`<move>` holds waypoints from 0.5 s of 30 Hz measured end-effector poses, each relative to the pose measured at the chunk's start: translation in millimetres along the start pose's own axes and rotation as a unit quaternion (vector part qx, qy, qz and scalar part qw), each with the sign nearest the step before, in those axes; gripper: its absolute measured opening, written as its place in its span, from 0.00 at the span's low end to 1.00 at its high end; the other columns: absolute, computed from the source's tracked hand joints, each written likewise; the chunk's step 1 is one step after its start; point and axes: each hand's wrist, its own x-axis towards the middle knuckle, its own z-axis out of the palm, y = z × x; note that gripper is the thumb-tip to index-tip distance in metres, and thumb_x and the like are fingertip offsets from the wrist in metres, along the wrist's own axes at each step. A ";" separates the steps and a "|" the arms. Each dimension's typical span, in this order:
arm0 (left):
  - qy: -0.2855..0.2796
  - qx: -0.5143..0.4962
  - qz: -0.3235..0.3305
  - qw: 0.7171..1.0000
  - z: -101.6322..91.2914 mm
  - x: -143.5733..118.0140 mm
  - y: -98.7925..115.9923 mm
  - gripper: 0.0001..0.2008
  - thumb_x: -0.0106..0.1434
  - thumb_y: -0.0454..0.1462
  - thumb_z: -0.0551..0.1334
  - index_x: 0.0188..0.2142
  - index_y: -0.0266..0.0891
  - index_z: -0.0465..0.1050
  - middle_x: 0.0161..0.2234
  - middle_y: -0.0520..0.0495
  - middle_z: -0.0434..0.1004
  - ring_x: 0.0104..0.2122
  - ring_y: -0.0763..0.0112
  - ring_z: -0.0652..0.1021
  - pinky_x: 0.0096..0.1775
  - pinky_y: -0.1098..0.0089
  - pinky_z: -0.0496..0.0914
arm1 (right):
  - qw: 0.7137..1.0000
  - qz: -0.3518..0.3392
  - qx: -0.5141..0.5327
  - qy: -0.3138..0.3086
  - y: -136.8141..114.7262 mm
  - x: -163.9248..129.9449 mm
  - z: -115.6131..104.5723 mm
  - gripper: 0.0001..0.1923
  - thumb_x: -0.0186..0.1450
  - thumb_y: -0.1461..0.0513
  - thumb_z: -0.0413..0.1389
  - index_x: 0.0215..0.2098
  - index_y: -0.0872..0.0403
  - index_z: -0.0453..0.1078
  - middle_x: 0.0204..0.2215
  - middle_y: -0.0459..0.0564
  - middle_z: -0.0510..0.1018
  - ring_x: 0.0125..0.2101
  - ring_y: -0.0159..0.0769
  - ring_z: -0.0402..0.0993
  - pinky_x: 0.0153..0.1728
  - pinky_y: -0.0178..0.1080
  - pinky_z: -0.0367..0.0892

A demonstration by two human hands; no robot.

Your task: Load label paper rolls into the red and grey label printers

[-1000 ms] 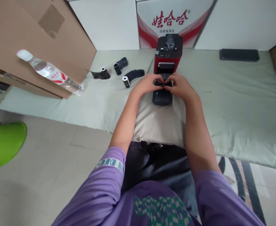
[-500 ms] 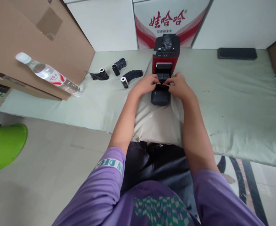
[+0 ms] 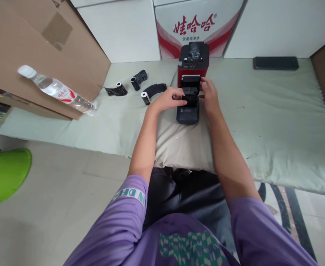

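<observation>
A red and black printer (image 3: 193, 63) stands on a pale green mat (image 3: 276, 118). Its dark front cover (image 3: 188, 115) lies folded down onto a beige pillow (image 3: 183, 146). My left hand (image 3: 167, 99) pinches a small black roll (image 3: 183, 98) at the open bay, just above the cover. My right hand (image 3: 209, 94) grips the right side of the open bay, fingertips by the printer's front. Both forearms reach forward over the pillow.
Three small black ribbon rolls (image 3: 148, 94) lie on the mat left of the printer. A water bottle (image 3: 57, 91) leans by a cardboard box (image 3: 40, 44). A white carton with red print (image 3: 195, 26) stands behind the printer. A black flat device (image 3: 276, 63) lies back right, a green object (image 3: 4, 173) on the floor.
Both hands were together over the bay pressing the roll. My right hand has moved off to the printer's right side, while my left hand stays on the roll.
</observation>
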 end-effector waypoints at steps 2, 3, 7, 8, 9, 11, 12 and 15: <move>0.016 -0.001 -0.012 1.000 1.6 -0.2 1.0 0.12 0.62 0.46 0.73 0.34 0.39 0.83 0.32 0.48 0.78 0.37 0.66 0.79 0.42 0.65 0.72 | 1.000 0.000 0.003 -0.008 -5.8 -2.9 1.7 0.33 0.70 0.31 0.47 0.61 0.35 0.73 0.61 0.46 0.81 0.59 0.50 0.73 0.52 0.55 0.73; 0.025 -0.002 -0.017 1.000 1.5 -0.8 1.8 0.13 0.63 0.47 0.73 0.34 0.39 0.83 0.31 0.48 0.77 0.37 0.66 0.79 0.42 0.65 0.72 | 1.000 -0.004 0.004 -0.009 -9.3 -4.8 2.1 0.33 0.70 0.33 0.47 0.62 0.36 0.73 0.61 0.47 0.81 0.59 0.50 0.73 0.52 0.54 0.73; 0.079 -0.020 -0.013 0.997 -4.0 -4.8 5.0 0.18 0.66 0.52 0.70 0.39 0.40 0.83 0.32 0.47 0.79 0.41 0.63 0.80 0.44 0.64 0.74 | 0.999 -0.043 -0.020 -0.024 -17.7 -12.0 6.4 0.26 0.73 0.44 0.46 0.51 0.48 0.79 0.53 0.55 0.82 0.56 0.45 0.77 0.60 0.51 0.72; 0.096 -0.027 -0.011 0.995 -5.9 -5.5 5.1 0.19 0.66 0.54 0.70 0.40 0.40 0.83 0.32 0.46 0.80 0.42 0.62 0.81 0.45 0.64 0.74 | 0.998 -0.051 -0.031 -0.032 -16.8 -12.9 8.5 0.23 0.72 0.46 0.48 0.46 0.48 0.80 0.50 0.55 0.82 0.56 0.45 0.77 0.62 0.51 0.70; 0.114 -0.034 -0.012 0.993 -7.9 -5.8 4.4 0.19 0.67 0.55 0.69 0.40 0.41 0.83 0.33 0.45 0.80 0.43 0.62 0.81 0.45 0.64 0.75 | 0.997 -0.053 -0.043 -0.043 -14.6 -13.1 10.9 0.20 0.71 0.47 0.51 0.42 0.48 0.80 0.49 0.54 0.82 0.56 0.46 0.77 0.64 0.51 0.69; 0.150 -0.041 -0.020 0.988 -10.8 -5.0 0.9 0.21 0.70 0.56 0.66 0.41 0.41 0.83 0.32 0.45 0.80 0.42 0.61 0.82 0.44 0.64 0.75 | 0.995 -0.035 -0.056 -0.068 -7.2 -11.8 15.1 0.15 0.68 0.49 0.57 0.43 0.47 0.79 0.49 0.52 0.83 0.56 0.48 0.77 0.65 0.52 0.69; 0.167 -0.041 -0.026 0.985 -11.5 -3.8 -1.9 0.21 0.71 0.55 0.64 0.41 0.42 0.83 0.32 0.45 0.80 0.42 0.61 0.82 0.43 0.64 0.75 | 0.995 -0.021 -0.055 -0.078 -2.9 -10.5 16.3 0.14 0.66 0.51 0.58 0.46 0.46 0.79 0.49 0.51 0.84 0.56 0.49 0.78 0.65 0.53 0.69; 0.162 -0.033 -0.056 0.985 -9.4 0.9 -11.7 0.18 0.72 0.53 0.65 0.45 0.42 0.82 0.33 0.46 0.81 0.42 0.62 0.82 0.43 0.65 0.74 | 0.995 0.015 -0.027 -0.097 6.6 -5.9 14.2 0.17 0.65 0.55 0.57 0.51 0.45 0.78 0.52 0.49 0.85 0.58 0.49 0.77 0.65 0.54 0.69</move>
